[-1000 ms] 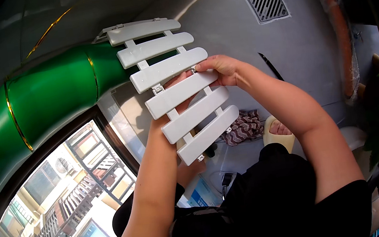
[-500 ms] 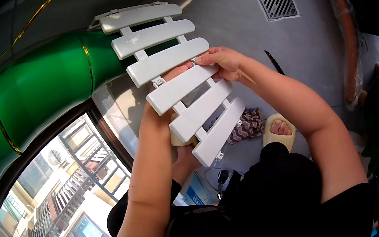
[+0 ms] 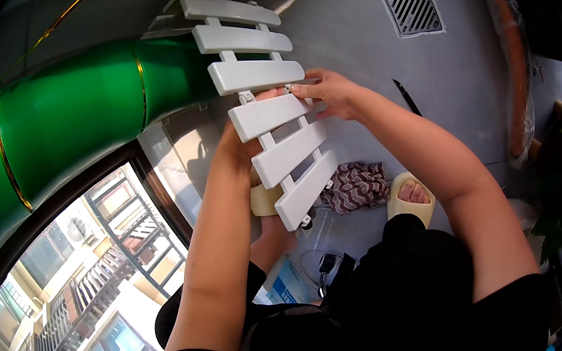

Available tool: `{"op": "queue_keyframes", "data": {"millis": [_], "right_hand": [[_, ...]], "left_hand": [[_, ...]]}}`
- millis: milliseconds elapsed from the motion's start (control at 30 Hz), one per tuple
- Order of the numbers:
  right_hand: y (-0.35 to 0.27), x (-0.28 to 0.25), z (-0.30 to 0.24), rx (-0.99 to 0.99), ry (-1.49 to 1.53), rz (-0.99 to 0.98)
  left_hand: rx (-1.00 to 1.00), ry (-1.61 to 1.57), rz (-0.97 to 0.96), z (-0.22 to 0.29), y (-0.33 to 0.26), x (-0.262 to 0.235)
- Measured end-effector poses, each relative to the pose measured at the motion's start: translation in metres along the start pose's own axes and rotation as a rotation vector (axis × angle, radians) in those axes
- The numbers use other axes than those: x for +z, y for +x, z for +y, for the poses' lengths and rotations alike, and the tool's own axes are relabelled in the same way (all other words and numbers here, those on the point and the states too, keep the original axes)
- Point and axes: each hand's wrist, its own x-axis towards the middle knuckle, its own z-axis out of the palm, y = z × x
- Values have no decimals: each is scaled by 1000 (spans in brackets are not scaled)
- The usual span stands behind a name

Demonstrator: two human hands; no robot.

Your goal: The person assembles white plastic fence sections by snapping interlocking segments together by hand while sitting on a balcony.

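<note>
Between my hands is a white plastic slatted panel [image 3: 287, 115], made of several rounded slats on crossbars and joined by small hinge clips near its middle. It stands tilted, the far slats up beside a green tube and the near ones toward my lap. My left hand [image 3: 237, 140] grips it from behind at the left; most of that palm is hidden by slats, and fingertips show in the gap by the joint. My right hand [image 3: 333, 93] pinches the right-hand clip at this same joint, thumb on the front and the other fingers against the edge.
A large green inflated-looking tube [image 3: 75, 95] with gold bands lies at left above a window [image 3: 89, 269]. On the grey floor are a drain grate [image 3: 412, 11], a black knife-like object [image 3: 407, 97], a patterned cloth [image 3: 359, 185] and a plastic-wrapped roll [image 3: 511, 63]. My feet wear cream slippers [image 3: 398, 211].
The panel has turned a little, its near end swinging left and its far end right, so it stands more upright. Both hands keep their hold at the middle joint.
</note>
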Motion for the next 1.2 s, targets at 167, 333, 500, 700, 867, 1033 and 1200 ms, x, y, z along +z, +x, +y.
{"op": "queue_keyframes", "data": {"millis": [167, 333, 500, 700, 867, 1033, 1200], "right_hand": [[16, -20, 2, -538, -221, -93], [14, -28, -7, -616, -478, -178], [-16, -20, -20, -628, -635, -216], [-32, -1, -32, -628, -655, -257], [-39, 6, -33, -592, -598, -213], [-46, 16, -42, -574, -696, -172], [-56, 21, -48, -584, -845, -218]], "left_hand": [[-1, 6, 85, -28, 20, -15], [85, -142, 20, -54, 17, -6], [138, -280, -24, -74, 11, 6], [0, -611, -422, -97, 12, -16], [-33, -1039, -616, -120, 8, -11], [-114, -823, -510, -98, -5, -21], [-211, -802, -499, -91, -13, -27]]}}
